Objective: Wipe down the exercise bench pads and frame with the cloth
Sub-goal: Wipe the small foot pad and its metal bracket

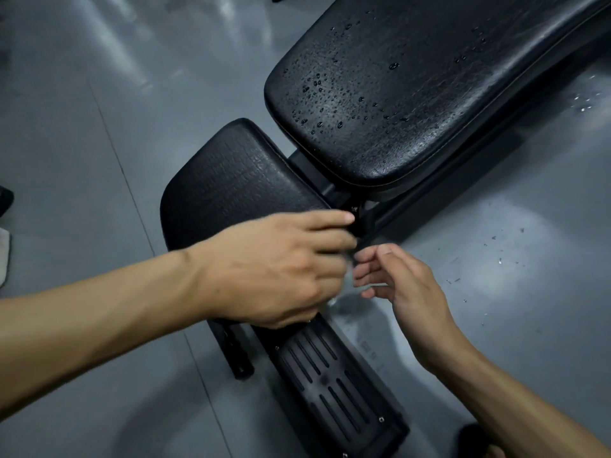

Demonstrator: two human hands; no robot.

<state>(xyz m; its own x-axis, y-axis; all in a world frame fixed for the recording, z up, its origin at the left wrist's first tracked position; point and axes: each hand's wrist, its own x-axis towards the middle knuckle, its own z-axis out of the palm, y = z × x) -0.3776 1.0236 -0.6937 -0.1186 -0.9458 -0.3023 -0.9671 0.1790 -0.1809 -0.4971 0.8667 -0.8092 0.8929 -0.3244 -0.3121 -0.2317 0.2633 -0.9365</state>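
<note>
Two hands meet at centre: left hand [284,262], reaching from 9 o'clock, curls over a barely visible cloth [344,285] beside the seat pad [238,183]; right hand [393,279], from 5 o'clock, hangs loosely curled, holding nothing.

**One head-worn view, steep and close over the bench**

You have a single camera, worn on your head, looking forward and steeply down. It sits close above the bench: the seat pad [238,180] fills the middle, the back pad [413,94] runs off to the upper right corner, and the slatted foot plate [334,375] leads toward the bottom edge. Your left hand [274,269] and right hand [400,285] enter from the lower corners, forearms large in the frame. The wide lens bends the grey floor [82,127] around the edges. No second view shares the scene.
</note>
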